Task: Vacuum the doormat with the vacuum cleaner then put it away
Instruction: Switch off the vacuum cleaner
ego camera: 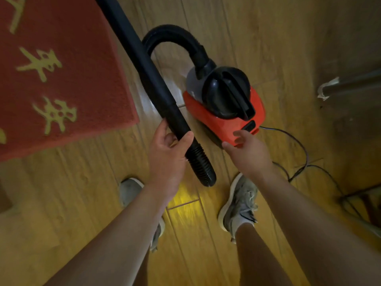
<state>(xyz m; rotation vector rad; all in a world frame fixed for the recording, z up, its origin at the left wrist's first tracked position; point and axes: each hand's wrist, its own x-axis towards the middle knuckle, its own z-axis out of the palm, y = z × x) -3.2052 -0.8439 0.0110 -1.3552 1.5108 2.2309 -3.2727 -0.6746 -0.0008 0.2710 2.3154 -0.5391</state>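
A red doormat with yellow characters lies on the wooden floor at the upper left. My left hand grips the black vacuum wand, which runs up and left over the mat's edge. A ribbed black hose leaves the wand below my hand, and another stretch arches into the red and black vacuum cleaner body standing on the floor. My right hand hovers with relaxed fingers at the near red edge of the body, holding nothing.
A dark power cord trails from the vacuum body across the floor to the right. My two feet in grey sneakers stand on the wooden floor. A furniture leg with torn wrapping stands at the right.
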